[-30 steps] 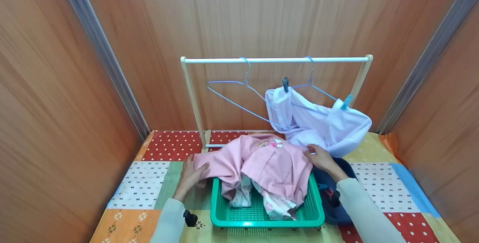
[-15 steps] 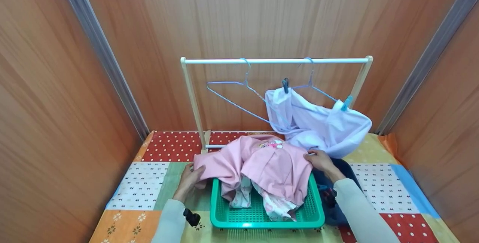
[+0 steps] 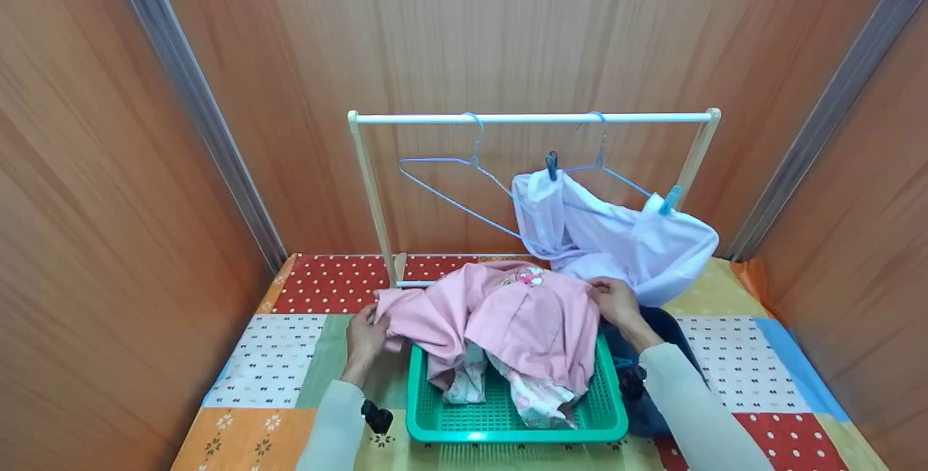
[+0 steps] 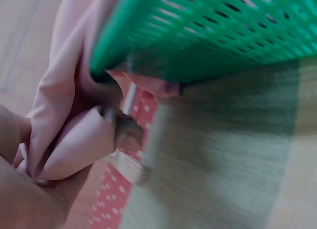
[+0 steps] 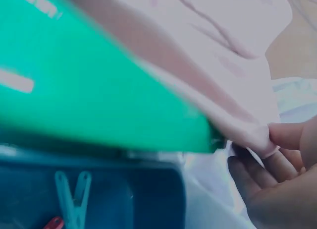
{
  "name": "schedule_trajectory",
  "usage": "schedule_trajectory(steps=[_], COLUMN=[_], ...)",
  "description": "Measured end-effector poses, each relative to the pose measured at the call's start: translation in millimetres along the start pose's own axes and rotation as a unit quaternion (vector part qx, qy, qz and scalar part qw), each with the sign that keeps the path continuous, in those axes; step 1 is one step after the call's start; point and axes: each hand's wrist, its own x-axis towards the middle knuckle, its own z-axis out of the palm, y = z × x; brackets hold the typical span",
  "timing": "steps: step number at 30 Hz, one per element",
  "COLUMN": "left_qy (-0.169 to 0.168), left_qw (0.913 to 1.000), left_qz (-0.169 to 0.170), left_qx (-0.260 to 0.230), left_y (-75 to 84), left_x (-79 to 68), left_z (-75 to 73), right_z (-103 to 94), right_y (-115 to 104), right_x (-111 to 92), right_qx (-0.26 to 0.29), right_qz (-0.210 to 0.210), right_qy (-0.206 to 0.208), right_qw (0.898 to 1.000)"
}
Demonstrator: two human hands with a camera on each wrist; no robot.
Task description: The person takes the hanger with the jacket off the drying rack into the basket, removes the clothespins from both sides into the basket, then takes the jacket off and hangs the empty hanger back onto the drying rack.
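Note:
A pink garment (image 3: 536, 340) with a cartoon print lies heaped over the green basket (image 3: 517, 436), its left part spread past the rim. My left hand (image 3: 365, 337) pinches its left end; in the left wrist view the cloth (image 4: 67, 100) folds down into the fingers. At the opposite edge my right hand (image 3: 616, 304) holds a corner between thumb and fingers, as the right wrist view shows at the fingers (image 5: 267, 169). Beneath the pink cloth, a white patterned garment (image 3: 536, 398) shows in the basket.
Behind stands a drying rack (image 3: 529, 118) with a bare blue hanger (image 3: 464, 199) on the left. A white garment (image 3: 616, 239) hangs clipped to the right hanger. A dark blue bin (image 3: 649, 413) holding clothespins (image 5: 74, 199) sits right of the basket. Wooden panels surround the patchwork cloth.
My left hand has shifted slightly up and its fingers have closed on the pink garment's left end, lifting it a little. My right hand has closed its grip at the right edge.

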Motion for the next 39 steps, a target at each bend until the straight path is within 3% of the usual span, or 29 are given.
schedule_trajectory(steps=[4,8,12,17,21,27,31,35,39], left_qy=[0.02,0.012,-0.017,-0.08,-0.154,-0.233,-0.292,-0.332,-0.36], left_qw=[0.9985,0.9949,0.9873,0.9633,0.9329,0.8684,0.8356,0.8084,0.7872], left_qz=[0.03,0.055,0.129,0.255,0.317,0.388,0.384,0.37,0.345], left_qx=[-0.041,-0.083,-0.091,-0.02,0.075,0.203,0.262,0.316,0.362], left_y=[18.4,39.2,59.9,79.1,85.7,79.3,70.6,63.8,63.4], left_x=[-3.6,-13.6,-29.1,-53.6,-74.9,-94.5,-100.4,-106.2,-110.4], left_z=[-1.0,0.7,7.8,19.9,27.5,41.2,49.0,55.5,63.6], right_z=[1.2,3.0,6.1,11.7,16.0,22.9,31.5,41.1,49.7], right_y=[-8.6,-17.9,-31.9,-47.2,-52.1,-50.7,-43.5,-37.2,-33.0], right_x=[-3.2,-8.1,-14.7,-32.4,-51.0,-74.6,-84.6,-92.0,-98.0], right_qx=[0.024,0.058,0.073,0.066,0.044,-0.028,-0.115,-0.224,-0.327], right_qz=[-0.003,-0.003,-0.03,-0.086,-0.172,-0.294,-0.345,-0.355,-0.307], right_qy=[0.001,-0.009,-0.007,-0.008,-0.013,-0.052,-0.11,-0.216,-0.305], right_qw=[1.0,0.998,0.997,0.994,0.984,0.954,0.925,0.882,0.84])
